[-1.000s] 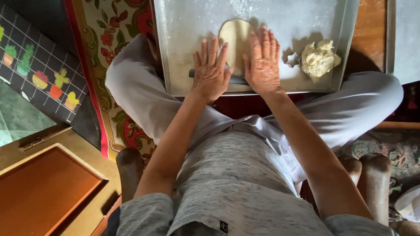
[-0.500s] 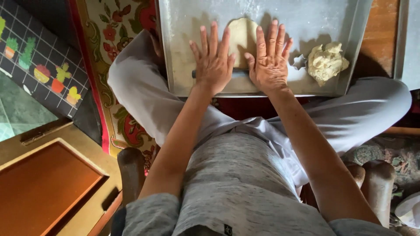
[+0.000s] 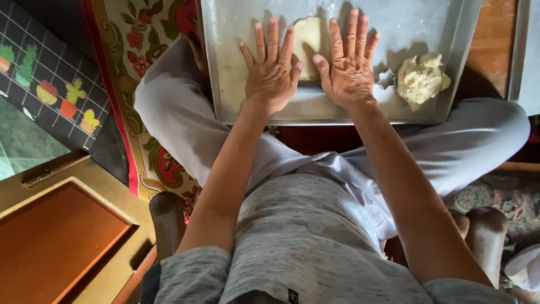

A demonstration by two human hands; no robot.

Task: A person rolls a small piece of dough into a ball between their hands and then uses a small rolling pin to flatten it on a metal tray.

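View from above of a seated person w/ both arms stretched fwd over a shallow metal tray, floured, resting across the lap.

Left hand lies palm down, fingers spread wide, nothing gripped. Right hand does the same just to its right; thumbs near each other, not touching. So each grip is wide and flat, holding nothing closed. The palms seem to press on something beneath them, poss. a rolling pin, but it is hidden, so I cannot tell.

Between and just beyond the hands lies a pale flattened dough sheet, its near edge covered by the fingers. To the right on the tray sits a small star-shaped cutter, and just beside that a rough dough lump, apart from the sheet.

Handling, as a judgement: the dough sheet looks soft, light, thin, prob. tears or stretches if pinched at one edge; best lifted from under w/ flat fingers, at the edges. The lump looks crumbly and would take a cupped hold.

Left of the tray: a floral rug, then a dark cloth w/ fruit pictures. Near left, a wooden box w/ a reddish inset.
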